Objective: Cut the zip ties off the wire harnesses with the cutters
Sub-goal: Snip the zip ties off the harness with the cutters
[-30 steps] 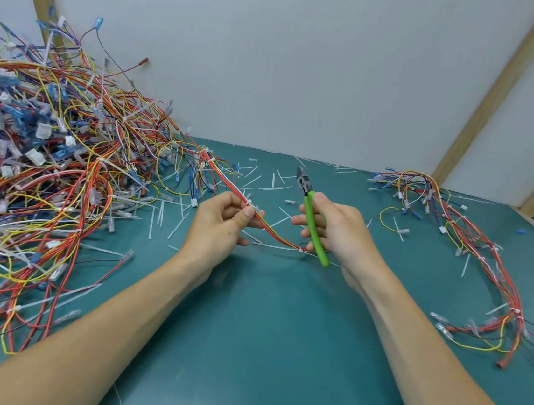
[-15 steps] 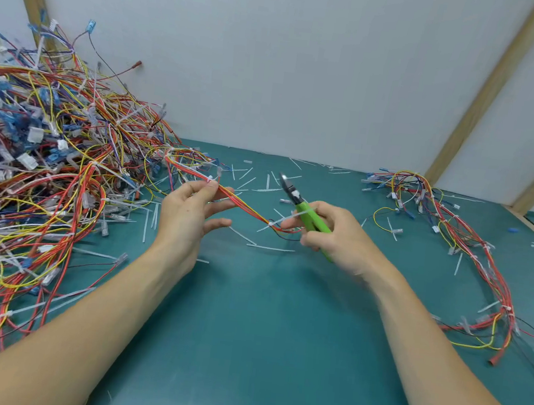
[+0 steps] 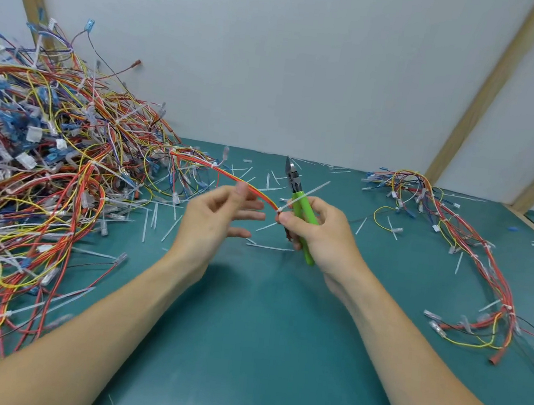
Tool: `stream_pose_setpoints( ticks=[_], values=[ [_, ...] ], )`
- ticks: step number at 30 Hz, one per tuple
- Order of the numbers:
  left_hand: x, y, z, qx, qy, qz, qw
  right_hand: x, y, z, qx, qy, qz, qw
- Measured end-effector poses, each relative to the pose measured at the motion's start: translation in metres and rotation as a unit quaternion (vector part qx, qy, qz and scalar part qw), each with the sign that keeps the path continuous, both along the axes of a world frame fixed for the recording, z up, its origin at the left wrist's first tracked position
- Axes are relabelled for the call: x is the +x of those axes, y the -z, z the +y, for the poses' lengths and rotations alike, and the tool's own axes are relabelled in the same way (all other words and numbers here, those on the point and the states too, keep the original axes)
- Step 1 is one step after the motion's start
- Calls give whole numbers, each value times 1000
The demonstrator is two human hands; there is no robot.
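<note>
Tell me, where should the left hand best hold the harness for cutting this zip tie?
Probably pinch the orange-red wire bundle just left of the zip tie, coming from the left: the right hand and green cutters crowd the other side.

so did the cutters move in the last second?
Yes. The cutters swung from leaning left 0.5 s ago to nearly upright, tip toward the back wall, in the right hand.

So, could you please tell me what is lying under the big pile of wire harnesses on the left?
The wire harness pile rests on the green table, with cut zip ties poking out at its edge. Whatever lies beneath its middle is covered.
</note>
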State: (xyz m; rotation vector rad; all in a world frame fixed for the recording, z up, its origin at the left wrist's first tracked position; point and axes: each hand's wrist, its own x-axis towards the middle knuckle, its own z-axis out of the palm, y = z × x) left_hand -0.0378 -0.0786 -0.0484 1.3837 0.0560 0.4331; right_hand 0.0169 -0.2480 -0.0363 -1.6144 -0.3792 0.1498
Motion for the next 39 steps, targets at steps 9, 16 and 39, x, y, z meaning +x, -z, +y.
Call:
stream_pose_setpoints(
  ticks=[9,16,39],
  values=[
    [2,9,-1,131,22,-25,991,-6,-3,1,57,-89,149,983],
    [2,7,4,21,-57,0,998,9,-12,-15,-24,27,79,996],
    [1,2,7,152,-50,7,987,10,-24,-35,-160,-39,-48,985]
  ],
)
